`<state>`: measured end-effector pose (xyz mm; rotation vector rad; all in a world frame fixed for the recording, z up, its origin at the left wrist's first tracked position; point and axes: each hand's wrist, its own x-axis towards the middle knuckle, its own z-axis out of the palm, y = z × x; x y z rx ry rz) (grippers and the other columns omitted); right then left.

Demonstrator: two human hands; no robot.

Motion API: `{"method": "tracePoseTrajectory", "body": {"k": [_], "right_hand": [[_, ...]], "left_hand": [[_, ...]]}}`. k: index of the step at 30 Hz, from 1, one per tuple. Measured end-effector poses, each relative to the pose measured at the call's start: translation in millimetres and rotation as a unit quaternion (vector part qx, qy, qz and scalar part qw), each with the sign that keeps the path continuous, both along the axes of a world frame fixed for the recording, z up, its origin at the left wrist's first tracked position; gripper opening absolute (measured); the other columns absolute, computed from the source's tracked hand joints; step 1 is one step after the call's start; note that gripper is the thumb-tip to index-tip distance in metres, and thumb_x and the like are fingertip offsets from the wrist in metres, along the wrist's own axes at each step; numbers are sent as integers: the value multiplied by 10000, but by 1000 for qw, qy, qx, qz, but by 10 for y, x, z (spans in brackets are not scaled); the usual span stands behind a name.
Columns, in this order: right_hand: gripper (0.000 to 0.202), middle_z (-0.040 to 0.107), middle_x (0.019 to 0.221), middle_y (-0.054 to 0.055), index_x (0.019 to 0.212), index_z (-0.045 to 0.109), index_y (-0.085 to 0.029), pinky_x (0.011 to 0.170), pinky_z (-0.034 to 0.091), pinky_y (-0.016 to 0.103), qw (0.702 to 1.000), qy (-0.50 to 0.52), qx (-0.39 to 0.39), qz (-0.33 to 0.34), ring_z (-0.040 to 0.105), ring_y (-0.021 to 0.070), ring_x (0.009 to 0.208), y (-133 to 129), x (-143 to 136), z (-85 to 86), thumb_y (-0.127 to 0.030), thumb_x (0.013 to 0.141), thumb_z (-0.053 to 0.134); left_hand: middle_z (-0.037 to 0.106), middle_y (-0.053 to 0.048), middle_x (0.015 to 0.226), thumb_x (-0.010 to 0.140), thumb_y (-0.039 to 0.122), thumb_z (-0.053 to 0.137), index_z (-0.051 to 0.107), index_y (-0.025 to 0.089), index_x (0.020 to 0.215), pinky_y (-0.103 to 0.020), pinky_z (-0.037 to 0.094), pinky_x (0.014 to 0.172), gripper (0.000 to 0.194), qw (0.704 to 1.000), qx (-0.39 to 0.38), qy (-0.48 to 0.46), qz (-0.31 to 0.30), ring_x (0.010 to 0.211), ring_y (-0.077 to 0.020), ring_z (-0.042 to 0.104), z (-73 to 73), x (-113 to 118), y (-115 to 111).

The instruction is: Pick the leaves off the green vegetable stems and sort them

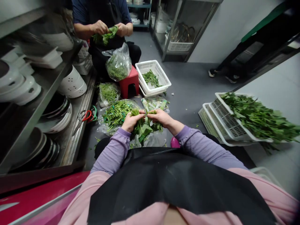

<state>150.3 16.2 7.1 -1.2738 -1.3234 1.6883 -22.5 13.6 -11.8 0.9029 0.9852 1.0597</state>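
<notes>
In the middle of the head view, my left hand [131,122] is closed around a small bunch of leafy greens [143,130], whose leaves hang below my fingers. Close beside it, my right hand [162,118] pinches green stems, fingertips nearly meeting those of my left. Beneath both hands lies a clear plastic bag [156,139], partly covered by leaves. A bag of cut green stems [117,112] rests on the floor just left of my left hand. Beyond my right hand is another plastic bag with pale stalks [156,102].
Ahead, a co-worker's hands [101,28] hold greens above a bagged bunch [118,67] on a red stool [129,82]. White baskets stand at centre [167,82] and right [220,107], the latter heaped with greens. Scissors [87,115] lie on the left shelf [70,140]. Another person stands far right.
</notes>
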Motion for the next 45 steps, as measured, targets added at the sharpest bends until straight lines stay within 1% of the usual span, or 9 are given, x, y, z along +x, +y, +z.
{"method": "tracePoseTrajectory", "body": {"k": [4, 10, 17, 23, 31, 38, 40, 43, 45], "right_hand": [[285, 377, 424, -84, 719, 556, -133, 392, 217, 198, 997, -76, -18, 26, 306, 44, 372, 37, 95, 52, -380, 635, 671], [277, 491, 551, -48, 780, 638, -115, 497, 295, 192, 974, -182, 67, 114, 381, 48, 499, -1, 12, 66, -359, 651, 655], [376, 435, 522, -69, 914, 636, -121, 473, 252, 196, 974, -162, 61, 146, 321, 44, 462, -54, 90, 48, -422, 690, 607], [239, 532, 582, -22, 739, 669, -105, 521, 296, 200, 964, -212, 127, 98, 391, 59, 526, -71, 137, 82, -309, 685, 556], [156, 481, 490, -28, 615, 568, -126, 434, 268, 204, 990, -133, 41, 11, 360, 54, 429, -83, -32, 33, -275, 653, 545], [182, 415, 482, -33, 603, 452, -175, 383, 253, 204, 963, -88, -18, -254, 330, 60, 409, 158, 253, -149, -294, 725, 512], [184, 430, 516, -43, 654, 472, -165, 410, 285, 187, 976, -35, -16, -212, 356, 51, 431, 165, 445, -158, -316, 725, 551], [250, 519, 590, -28, 744, 517, -143, 500, 374, 179, 998, 48, -39, -17, 469, 61, 515, 67, 541, -161, -363, 704, 629], [291, 582, 649, 6, 771, 517, -136, 558, 421, 203, 992, 86, -69, 55, 538, 90, 582, -29, 448, -171, -385, 698, 650]], "left_hand": [[644, -29, 694, 559, 236, 747, 676, 117, 755, -227, 447, 643, 240, 979, 130, 153, 35, 636, -113, 571, 47, -54, 0], [588, -4, 586, 613, 305, 730, 634, 121, 677, -213, 420, 533, 217, 993, 76, 68, -55, 528, -99, 525, 156, 60, -105], [562, -1, 501, 648, 299, 697, 599, 128, 612, -223, 422, 508, 200, 996, 79, 41, 3, 470, -105, 519, 103, 38, -51], [555, 4, 493, 621, 293, 715, 591, 122, 650, -223, 397, 466, 213, 999, 35, 5, 15, 438, -100, 509, 67, 4, -17], [575, 4, 535, 608, 291, 727, 585, 125, 680, -243, 436, 519, 230, 998, 53, -27, -1, 474, -106, 535, 100, 93, -83], [576, 22, 551, 604, 283, 722, 555, 151, 715, -251, 472, 520, 240, 993, 60, -56, 90, 493, -120, 570, 221, -73, -50], [581, 20, 563, 592, 254, 723, 559, 146, 720, -239, 473, 504, 235, 989, 7, -91, 114, 499, -118, 577, 244, -156, 9], [574, 21, 552, 589, 210, 709, 558, 135, 683, -216, 457, 457, 193, 978, -105, -129, 127, 478, -102, 564, 224, -208, 94], [574, 20, 554, 595, 200, 703, 559, 132, 668, -212, 455, 449, 175, 972, -142, -138, 123, 478, -96, 562, 186, -185, 121]]}}
